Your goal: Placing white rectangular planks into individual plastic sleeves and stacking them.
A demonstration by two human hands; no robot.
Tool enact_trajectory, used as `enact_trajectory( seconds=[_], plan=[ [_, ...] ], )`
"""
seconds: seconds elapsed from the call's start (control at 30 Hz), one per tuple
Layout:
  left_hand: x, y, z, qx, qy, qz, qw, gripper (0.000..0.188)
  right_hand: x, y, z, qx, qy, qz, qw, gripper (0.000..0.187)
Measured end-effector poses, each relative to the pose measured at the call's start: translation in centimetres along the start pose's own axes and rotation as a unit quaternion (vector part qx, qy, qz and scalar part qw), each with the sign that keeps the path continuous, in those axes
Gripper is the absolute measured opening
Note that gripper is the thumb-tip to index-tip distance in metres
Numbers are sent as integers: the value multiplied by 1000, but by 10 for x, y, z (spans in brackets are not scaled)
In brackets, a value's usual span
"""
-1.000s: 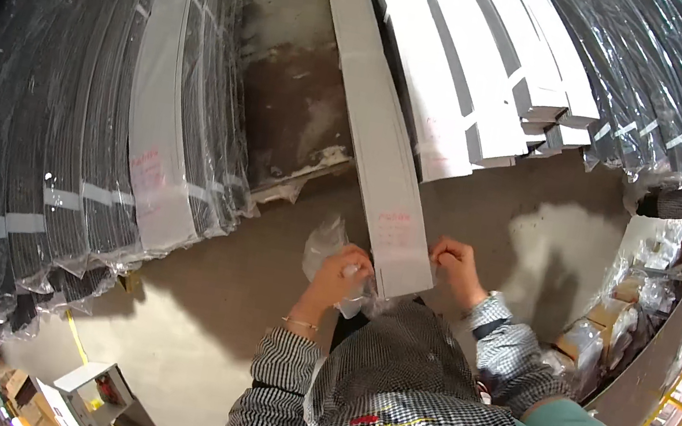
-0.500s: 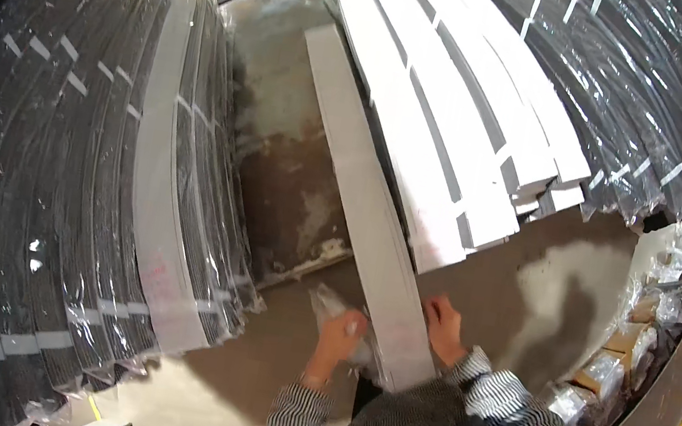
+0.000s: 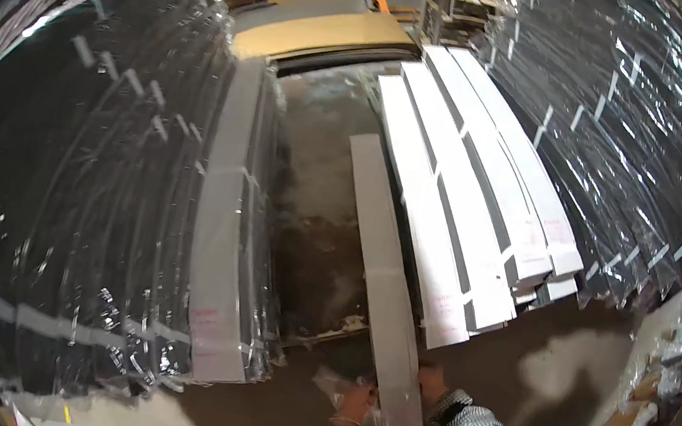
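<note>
A long, narrow, pale flat strip or pack [image 3: 387, 296] runs away from me down the middle, its near end close to my body. My left hand [image 3: 356, 403] is at its left side near that end, closed on a crumpled piece of clear plastic film [image 3: 332, 383]. On the opposite side, my right hand [image 3: 432, 382] has its fingers bent against the strip's right edge. What lies under the strip at its near end is hidden by my sleeves.
Long white packs [image 3: 458, 205] lie side by side at the right. Dark, film-wrapped packs [image 3: 82, 217] stand in a row at the left, with more dark packs [image 3: 611, 140] at the far right. Yellowish boards [image 3: 324, 36] lie beyond. Clear-wrapped bundles [image 3: 639, 412] line the right edge.
The view has tilted up, so the strip and packs sit lower and more of the far room shows. Both hands stay at the strip's near end, with the film still in the left.
</note>
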State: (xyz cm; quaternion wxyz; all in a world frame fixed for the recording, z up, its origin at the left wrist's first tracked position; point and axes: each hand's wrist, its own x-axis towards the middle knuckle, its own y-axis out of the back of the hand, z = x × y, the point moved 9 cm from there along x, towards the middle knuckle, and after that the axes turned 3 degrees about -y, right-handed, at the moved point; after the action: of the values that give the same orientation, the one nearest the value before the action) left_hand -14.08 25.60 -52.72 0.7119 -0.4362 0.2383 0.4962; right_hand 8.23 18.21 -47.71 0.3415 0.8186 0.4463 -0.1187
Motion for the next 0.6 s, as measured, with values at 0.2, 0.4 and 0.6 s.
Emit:
enact_trajectory(
  seconds=[0.2,0.4,0.6],
  plan=[
    [-201,-120,216,297,-441,179,828,25,-83,82,-211,223,118,171,952,26],
    [-339,-138,235,244,-603,168,740,24,-191,126,-268,73,342,286,892,24],
    [-326,-47,127,434,-668,161,583,44,-221,63,-160,109,239,77,962,19]
  ],
)
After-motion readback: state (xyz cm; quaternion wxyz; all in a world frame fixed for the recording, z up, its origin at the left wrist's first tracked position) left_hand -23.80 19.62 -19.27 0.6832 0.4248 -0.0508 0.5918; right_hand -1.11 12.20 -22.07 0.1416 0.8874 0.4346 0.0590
